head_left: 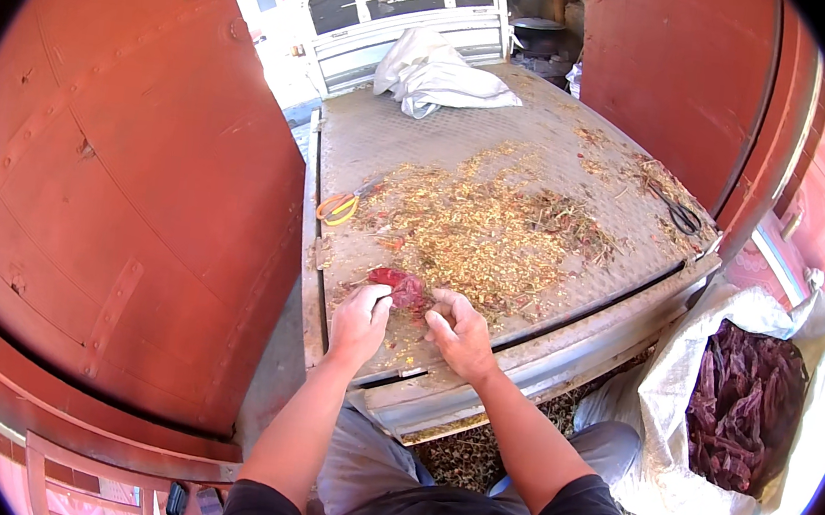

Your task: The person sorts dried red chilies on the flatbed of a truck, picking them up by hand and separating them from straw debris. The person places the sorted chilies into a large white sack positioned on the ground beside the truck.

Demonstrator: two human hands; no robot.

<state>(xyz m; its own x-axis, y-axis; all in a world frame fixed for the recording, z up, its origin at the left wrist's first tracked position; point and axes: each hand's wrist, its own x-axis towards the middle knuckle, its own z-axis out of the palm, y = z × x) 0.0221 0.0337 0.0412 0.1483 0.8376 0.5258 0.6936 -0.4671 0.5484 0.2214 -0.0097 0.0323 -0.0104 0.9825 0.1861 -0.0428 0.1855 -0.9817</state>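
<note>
A crinkled dried red chili pepper (403, 288) is between my hands, just above the near edge of the metal truck bed (354, 129). My left hand (358, 324) is closed, thumb and fingers pinching the pepper's left side. From the right, my right hand (462, 337) has its curled fingers closed at the pepper's other end; the exact grip is partly hidden. Beyond my hands, yellow seeds (480, 235) lie scattered with dry stem bits (572, 222). Scissors with orange and yellow handles (337, 208) rest to the left of the seeds.
Black-handled scissors (682, 216) lie by the bed's right edge. A crumpled white sack (441, 78) sits at the far end. On the right stands an open woven sack (666, 385) holding dark red dried peppers (741, 408). Red metal doors (130, 168) flank the truck bed.
</note>
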